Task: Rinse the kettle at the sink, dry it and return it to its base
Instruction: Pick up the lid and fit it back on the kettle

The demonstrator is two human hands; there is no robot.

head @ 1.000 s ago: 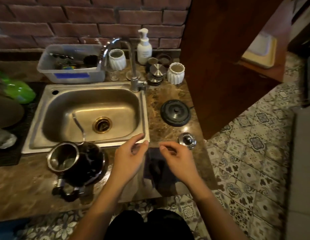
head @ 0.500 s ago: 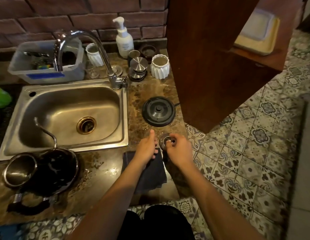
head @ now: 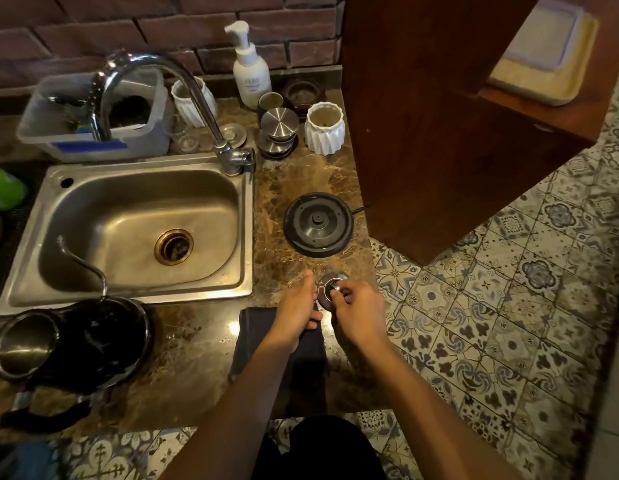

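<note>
The small round steel kettle lid (head: 330,289) is pinched by its knob in the right hand (head: 358,311), the left hand (head: 297,311) resting flat and loose on the dark folded cloth (head: 263,341), while the black lidless gooseneck kettle (head: 76,344) stands far left, nearer the left hand.

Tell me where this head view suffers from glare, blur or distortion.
Head view: warm, dim light; a bright glare spot on the countertop beside the dark cloth; highlights on the faucet; wide-angle bending stretches the floor tiles and edges; the kettle at lower left is soft and dark; the right hand on the lid is fairly sharp.
</note>
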